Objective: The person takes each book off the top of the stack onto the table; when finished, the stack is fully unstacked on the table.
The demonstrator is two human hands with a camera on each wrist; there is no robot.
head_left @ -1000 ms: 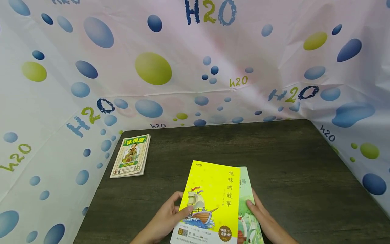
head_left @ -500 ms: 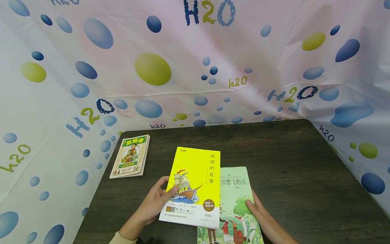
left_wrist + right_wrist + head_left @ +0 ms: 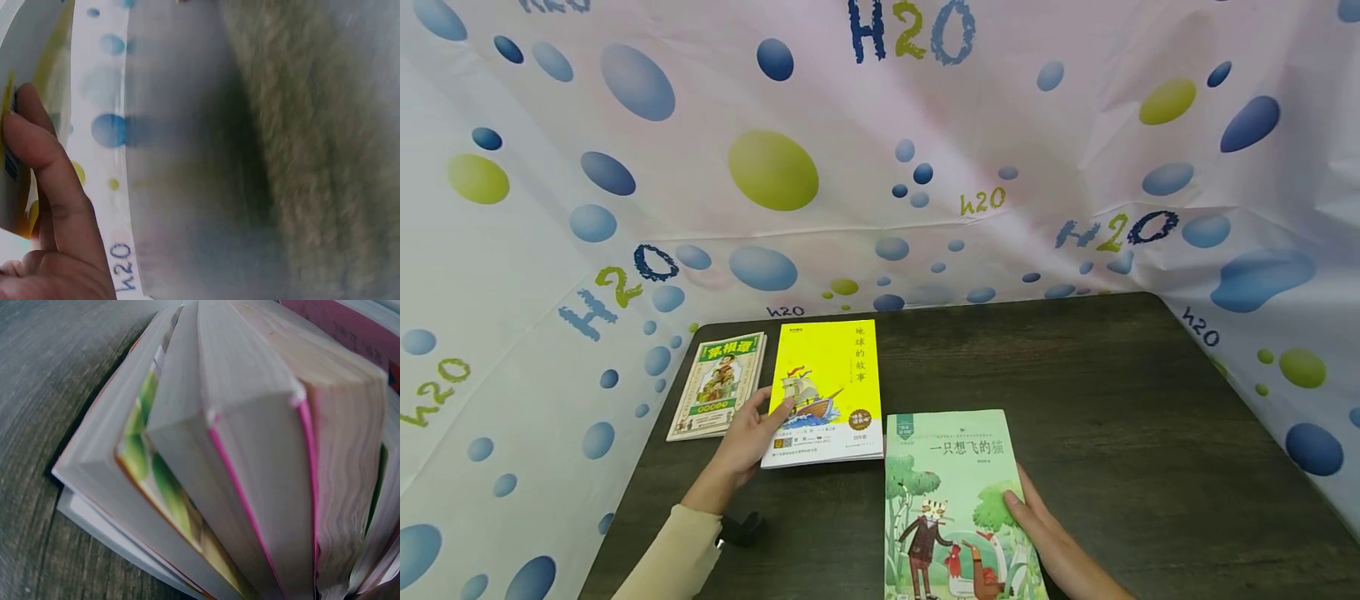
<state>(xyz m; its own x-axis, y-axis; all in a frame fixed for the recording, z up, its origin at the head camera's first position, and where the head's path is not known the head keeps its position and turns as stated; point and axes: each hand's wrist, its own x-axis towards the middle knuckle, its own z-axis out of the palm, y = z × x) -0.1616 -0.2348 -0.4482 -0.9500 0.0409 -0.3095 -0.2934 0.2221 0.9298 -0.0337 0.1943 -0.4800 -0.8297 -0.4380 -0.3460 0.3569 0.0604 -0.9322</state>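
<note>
In the head view my left hand (image 3: pixel 741 442) pinches a yellow book (image 3: pixel 831 358) with a sailing ship on its cover, thumb on the front at its lower left. The left wrist view shows this hand (image 3: pixel 62 194) at the far left, on the book's edge (image 3: pixel 15 194). My right hand (image 3: pixel 1048 533) grips a green book (image 3: pixel 958 475) with a cat figure on it by the right edge, thumb on the cover. Page edges of several stacked books (image 3: pixel 262 462) fill the right wrist view; the fingers are hidden there.
A cream and green book (image 3: pixel 718 383) lies at the left of the dark wooden table (image 3: pixel 1075 375), right beside the yellow book. A white sheet with blue and green dots (image 3: pixel 850 150) walls the table at the back and sides. A black device (image 3: pixel 743 529) sits by the left wrist.
My left hand has carried the yellow book from on top of the green one, away and to the left, near the cream book. The green cover is now uncovered. The right hand has stayed put.
</note>
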